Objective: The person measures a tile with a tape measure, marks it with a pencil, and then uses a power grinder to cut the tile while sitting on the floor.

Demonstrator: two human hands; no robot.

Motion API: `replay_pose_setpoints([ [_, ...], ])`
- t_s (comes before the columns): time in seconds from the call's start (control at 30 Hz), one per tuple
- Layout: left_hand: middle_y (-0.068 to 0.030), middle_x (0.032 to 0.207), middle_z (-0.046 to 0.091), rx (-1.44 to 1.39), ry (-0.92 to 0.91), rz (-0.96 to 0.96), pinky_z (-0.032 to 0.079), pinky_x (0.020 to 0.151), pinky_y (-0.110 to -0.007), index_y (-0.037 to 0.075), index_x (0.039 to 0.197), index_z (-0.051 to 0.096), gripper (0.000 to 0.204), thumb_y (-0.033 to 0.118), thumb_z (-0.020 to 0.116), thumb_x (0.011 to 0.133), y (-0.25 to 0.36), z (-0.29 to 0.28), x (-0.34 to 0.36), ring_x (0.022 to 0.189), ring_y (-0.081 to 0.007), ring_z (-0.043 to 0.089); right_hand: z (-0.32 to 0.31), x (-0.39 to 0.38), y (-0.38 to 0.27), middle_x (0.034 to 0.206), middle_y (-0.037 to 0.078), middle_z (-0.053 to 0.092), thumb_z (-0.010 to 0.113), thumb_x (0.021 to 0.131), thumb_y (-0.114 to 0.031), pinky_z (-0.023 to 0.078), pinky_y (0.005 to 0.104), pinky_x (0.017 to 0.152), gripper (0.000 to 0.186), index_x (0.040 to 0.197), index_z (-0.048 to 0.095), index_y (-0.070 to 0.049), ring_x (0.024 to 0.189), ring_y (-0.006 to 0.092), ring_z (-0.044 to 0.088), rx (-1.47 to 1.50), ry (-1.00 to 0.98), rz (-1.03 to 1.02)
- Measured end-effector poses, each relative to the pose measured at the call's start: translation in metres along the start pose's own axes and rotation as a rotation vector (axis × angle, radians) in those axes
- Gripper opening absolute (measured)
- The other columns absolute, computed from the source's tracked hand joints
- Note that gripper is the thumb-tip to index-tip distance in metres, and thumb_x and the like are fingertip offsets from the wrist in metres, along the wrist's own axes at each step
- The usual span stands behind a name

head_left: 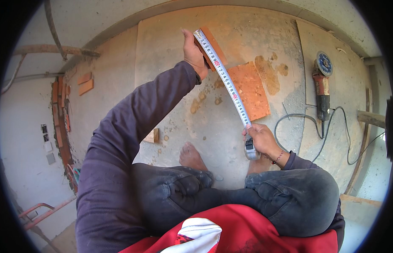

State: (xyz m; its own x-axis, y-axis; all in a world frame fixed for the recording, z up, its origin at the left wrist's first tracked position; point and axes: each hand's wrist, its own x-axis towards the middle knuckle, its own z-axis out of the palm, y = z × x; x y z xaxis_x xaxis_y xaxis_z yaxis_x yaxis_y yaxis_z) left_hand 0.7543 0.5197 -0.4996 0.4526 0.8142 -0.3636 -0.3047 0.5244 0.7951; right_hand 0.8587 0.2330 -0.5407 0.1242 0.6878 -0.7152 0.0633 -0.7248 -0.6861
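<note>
A tape measure blade (226, 79) stretches between my two hands, silver-white with dark marks. My right hand (264, 140) is wrapped round the tape measure's case (250, 151) at the near end. At the far end, my left hand (194, 55) grips a narrow reddish-orange tile strip (215, 45) from its left side; the blade's tip lies along that strip. Under the blade, on the floor, is a broader orange tile piece (249, 90) with a rough, pitted face.
To the right lies an angle grinder (322, 86) with a blue disc, its dark cable (348, 143) looping over the floor. A small wood block (152, 135) sits near my left foot (192, 157). Tile pieces (85, 83) lie far left, near metal bars (57, 50).
</note>
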Motion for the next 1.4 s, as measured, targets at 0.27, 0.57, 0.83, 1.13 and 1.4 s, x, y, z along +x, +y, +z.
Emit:
replay_pose_setpoints([
  [0.27,-0.0108,0.108,0.056,-0.02,0.037,-0.061,0.048,0.087,-0.051,0.009,0.117,0.053,0.084,0.082,0.025,0.086,0.002,0.002,0.003,0.099,-0.0297,0.056,-0.004,-0.001,0.002,0.071,0.013,0.065,0.05,0.095,-0.026,0.048,0.0343,0.064,0.033,0.087,0.07,-0.001,0.065,0.0199,0.062,-0.087,0.065,-0.114],
  [0.57,-0.0121,0.114,0.056,0.09,0.109,-0.048,0.047,0.088,-0.054,0.011,0.121,0.053,0.082,0.082,0.035,0.084,0.001,-0.001,0.014,0.101,-0.0312,0.056,-0.007,-0.008,-0.01,0.06,0.013,0.06,0.051,0.096,-0.028,0.046,0.0365,0.057,0.035,0.086,0.069,0.0,0.057,0.0205,0.059,-0.166,0.161,-0.215],
  [0.83,-0.0101,0.114,0.059,0.096,0.071,-0.117,0.046,0.084,-0.06,0.015,0.122,0.055,0.082,0.084,0.032,0.083,0.004,-0.003,0.016,0.106,-0.0324,0.055,-0.013,-0.002,-0.012,0.058,0.015,0.058,0.051,0.097,-0.026,0.045,0.038,0.055,0.035,0.087,0.069,0.002,0.053,0.0223,0.058,-0.244,0.244,-0.352],
  [1.13,-0.009,0.105,0.058,0.101,0.076,-0.073,0.045,0.084,-0.063,0.014,0.113,0.058,0.083,0.085,0.029,0.083,0.001,-0.004,0.019,0.104,-0.0304,0.055,-0.017,-0.005,-0.019,0.061,0.02,0.058,0.052,0.096,-0.023,0.046,0.0404,0.056,0.032,0.086,0.068,0.002,0.056,0.0324,0.061,-0.283,0.305,-0.378],
  [1.4,-0.0127,0.116,0.055,0.072,0.083,-0.035,0.043,0.088,-0.066,0.011,0.121,0.053,0.088,0.084,0.021,0.085,-0.003,-0.009,0.024,0.11,-0.0342,0.052,-0.02,-0.006,-0.033,0.064,0.022,0.059,0.054,0.094,-0.02,0.046,0.0423,0.057,0.028,0.084,0.066,0.002,0.059,0.0381,0.06,-0.345,0.312,-0.36],
])
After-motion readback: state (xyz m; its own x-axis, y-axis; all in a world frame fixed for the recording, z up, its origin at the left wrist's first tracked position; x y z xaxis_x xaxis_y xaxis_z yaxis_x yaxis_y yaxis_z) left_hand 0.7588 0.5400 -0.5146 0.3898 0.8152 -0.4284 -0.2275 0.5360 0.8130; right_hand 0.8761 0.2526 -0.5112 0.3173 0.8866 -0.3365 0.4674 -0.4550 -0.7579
